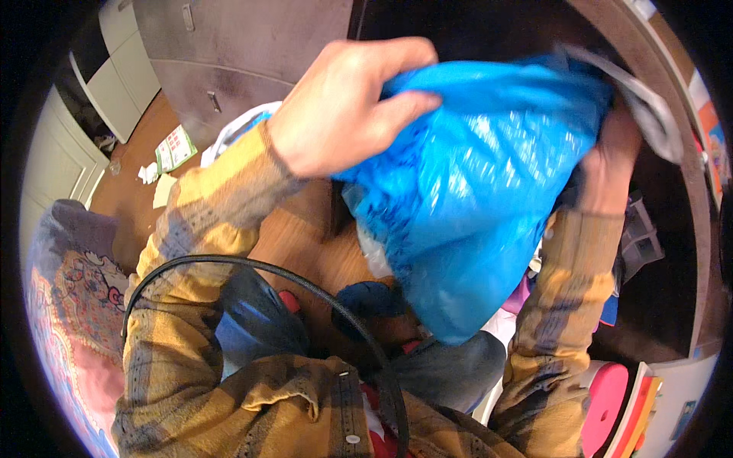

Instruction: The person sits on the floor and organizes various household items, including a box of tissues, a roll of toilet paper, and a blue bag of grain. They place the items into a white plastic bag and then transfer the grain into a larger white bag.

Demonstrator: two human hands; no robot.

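A shiny blue plastic bag (487, 166) hangs crumpled between my two hands, above my knees. My left hand (349, 109) pinches its upper left edge between thumb and fingers. At the bag's right side is my right hand (613, 154), which holds that side up; its fingers are mostly hidden by the bag and blurred. Beside the right hand, a blurred greyish-white strip (653, 109) sticks out; I cannot tell what it is. Whitish, see-through plastic (375, 252) shows under the bag's lower left edge.
A black cable (298, 280) loops across my front. Drawer fronts (246, 40) stand ahead, beside a dark open cabinet space (458, 28). A clear plastic container (640, 235) sits at the right. A green-and-white packet (174, 150) lies on the floor at left, near a patterned cloth (86, 286).
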